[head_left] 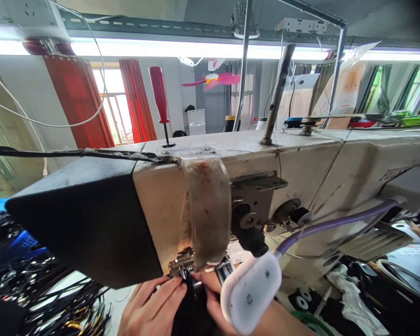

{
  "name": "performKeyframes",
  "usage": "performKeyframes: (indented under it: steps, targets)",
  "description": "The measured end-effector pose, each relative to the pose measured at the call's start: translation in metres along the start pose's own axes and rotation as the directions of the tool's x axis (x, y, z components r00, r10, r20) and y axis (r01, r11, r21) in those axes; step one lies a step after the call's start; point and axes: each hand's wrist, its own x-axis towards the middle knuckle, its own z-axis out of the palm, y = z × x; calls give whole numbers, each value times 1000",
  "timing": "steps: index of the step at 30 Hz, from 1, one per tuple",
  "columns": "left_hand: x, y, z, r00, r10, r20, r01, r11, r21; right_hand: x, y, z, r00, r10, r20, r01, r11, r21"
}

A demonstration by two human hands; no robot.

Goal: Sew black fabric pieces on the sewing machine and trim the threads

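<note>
A large industrial sewing machine [287,163] with a black end cover [91,228] fills the middle of the head view. Black fabric [191,315] lies beneath its needle area [182,266], partly covered by the machine head. To the left of the needle, my left hand [154,305] presses the fabric's edge with its fingers close together. My right hand [215,298] grips the same fabric from the right, thumb and finger near the presser foot. A white oval lamp [252,294] in front hides much of this hand. The fabric's far end is out of sight.
A red-handled screwdriver [157,95] stands upright on the machine top. At lower left lies a heap of black cords and straps [73,303]. A purple flexible tube [332,224] runs to the lamp. White crumpled material [350,298] and a green round rim [311,322] are at lower right.
</note>
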Motion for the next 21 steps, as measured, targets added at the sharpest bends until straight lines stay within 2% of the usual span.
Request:
performKeyframes:
  steps: [3,6,7,9,12,15,18,21]
  targets:
    - [4,4,1,1000,-3,-23,4,1000,5,4,-1,1,995,-57,-77,59,998,24]
    - [5,18,0,995,-45,-88,48,999,26,12,-5,0,972,-131,-194,137,991,15]
    - [4,23,-1,993,-62,-101,65,998,26,14,-6,0,969,-145,-199,149,989,6]
    - [-2,33,-3,984,-111,-136,111,994,-10,15,-6,0,980,-149,-134,152,988,15]
    - [-19,39,-11,936,-254,-242,232,966,-115,13,-4,6,978,-167,-127,183,975,129]
    - [-40,39,-23,901,-350,-255,317,934,-165,8,-2,11,973,-206,-100,225,942,247]
    - [-47,38,-29,915,-345,-207,325,937,-126,9,-6,9,962,-248,-112,270,923,273]
    - [-30,37,-23,958,-239,-158,236,971,-36,16,-16,7,941,-268,-206,319,905,282]
